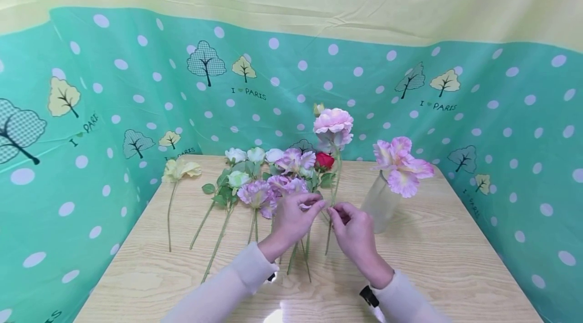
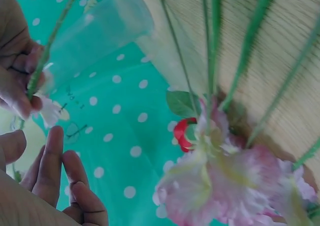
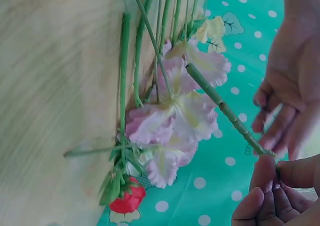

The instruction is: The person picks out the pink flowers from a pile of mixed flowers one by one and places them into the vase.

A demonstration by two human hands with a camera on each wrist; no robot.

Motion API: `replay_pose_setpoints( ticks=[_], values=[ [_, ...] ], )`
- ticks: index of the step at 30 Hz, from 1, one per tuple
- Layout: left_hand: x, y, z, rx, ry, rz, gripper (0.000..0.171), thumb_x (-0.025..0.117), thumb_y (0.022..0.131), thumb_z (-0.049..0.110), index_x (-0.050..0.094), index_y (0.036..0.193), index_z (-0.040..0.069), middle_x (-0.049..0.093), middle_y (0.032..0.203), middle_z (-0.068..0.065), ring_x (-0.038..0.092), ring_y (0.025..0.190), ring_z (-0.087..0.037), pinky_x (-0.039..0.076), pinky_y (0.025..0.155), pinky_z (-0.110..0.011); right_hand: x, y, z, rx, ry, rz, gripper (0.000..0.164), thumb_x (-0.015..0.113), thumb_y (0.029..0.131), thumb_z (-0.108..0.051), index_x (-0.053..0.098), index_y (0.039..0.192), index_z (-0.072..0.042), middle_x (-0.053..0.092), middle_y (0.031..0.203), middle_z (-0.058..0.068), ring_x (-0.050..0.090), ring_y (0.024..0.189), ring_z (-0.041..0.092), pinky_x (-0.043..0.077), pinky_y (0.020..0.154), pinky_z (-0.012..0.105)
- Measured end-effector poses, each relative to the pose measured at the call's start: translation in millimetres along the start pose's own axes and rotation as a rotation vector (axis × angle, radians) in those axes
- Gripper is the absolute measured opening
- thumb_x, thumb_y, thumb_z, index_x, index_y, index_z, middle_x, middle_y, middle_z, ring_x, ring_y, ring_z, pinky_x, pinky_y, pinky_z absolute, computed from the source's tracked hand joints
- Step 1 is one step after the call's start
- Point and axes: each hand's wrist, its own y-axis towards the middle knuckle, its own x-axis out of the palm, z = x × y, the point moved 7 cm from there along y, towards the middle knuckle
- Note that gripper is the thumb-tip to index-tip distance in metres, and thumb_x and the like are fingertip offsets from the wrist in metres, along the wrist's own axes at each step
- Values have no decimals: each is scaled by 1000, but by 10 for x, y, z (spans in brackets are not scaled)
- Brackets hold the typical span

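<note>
A pink peony (image 1: 334, 126) with a small bud stands upright above the table. My right hand (image 1: 357, 236) pinches its green stem (image 3: 230, 117) between thumb and fingertips, and the stem's cut end sticks out below the grip. Close to that stem is my left hand (image 1: 291, 219), its fingers loosely extended; in the left wrist view the left fingers (image 2: 49, 168) hold nothing. Right of the hands, a frosted vase (image 1: 379, 205) holds a pink-purple flower (image 1: 403, 167) with wide ruffled petals.
Several purple flowers (image 1: 255, 195), white roses (image 1: 238, 179) and a red rose (image 1: 325, 160) lie across the table's middle, stems toward the front. A pale yellow flower (image 1: 179, 170) lies apart at left. Green dotted cloth (image 1: 282, 80) surrounds the table (image 1: 455, 262).
</note>
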Motion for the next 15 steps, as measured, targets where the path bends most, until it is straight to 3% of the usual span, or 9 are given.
replay_pose_setpoints(
  ticks=[9,15],
  values=[
    [-138,-56,-189,-106,125,-29,19,78,93,32,81,103,15,74,87,11,63,75,-7,52,68,-25,-194,180,18,1,13,40,8,80,83,7,74,84,3,71,67,8,63,53,11,50,49,16],
    [-260,-88,-319,-183,197,-74,28,77,92,42,80,106,18,77,96,6,66,78,-6,55,69,-30,-381,321,30,-13,-8,91,8,80,83,8,73,84,4,70,67,10,64,52,14,48,49,14]
  ],
)
